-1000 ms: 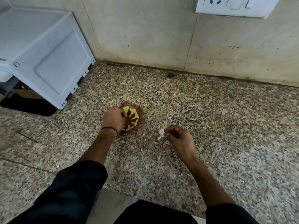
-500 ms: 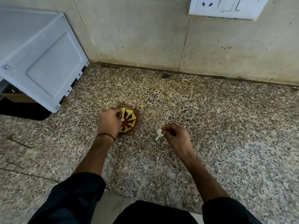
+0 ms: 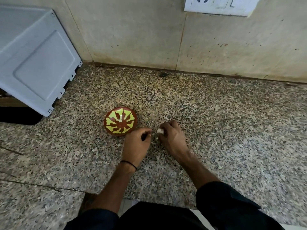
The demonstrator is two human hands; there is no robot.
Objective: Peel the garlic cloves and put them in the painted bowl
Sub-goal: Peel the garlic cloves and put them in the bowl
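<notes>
The painted bowl (image 3: 120,121), brown with yellow-green petal shapes, sits on the speckled granite counter (image 3: 216,130), and a small pale piece lies in its middle. My right hand (image 3: 172,138) pinches a white garlic clove (image 3: 160,130) just right of the bowl. My left hand (image 3: 137,145) is below and right of the bowl, its thumb and forefinger pinched together close to the clove. Whether they touch the clove or a bit of skin is too small to tell.
A grey-white appliance (image 3: 33,58) stands at the back left, close to the bowl. A tiled wall (image 3: 141,34) with a white switch plate (image 3: 219,5) runs along the back. The counter's front edge (image 3: 93,192) lies near my dark sleeves.
My left hand has left the bowl's rim and moved right, next to the clove in my right hand. The bowl is now fully uncovered.
</notes>
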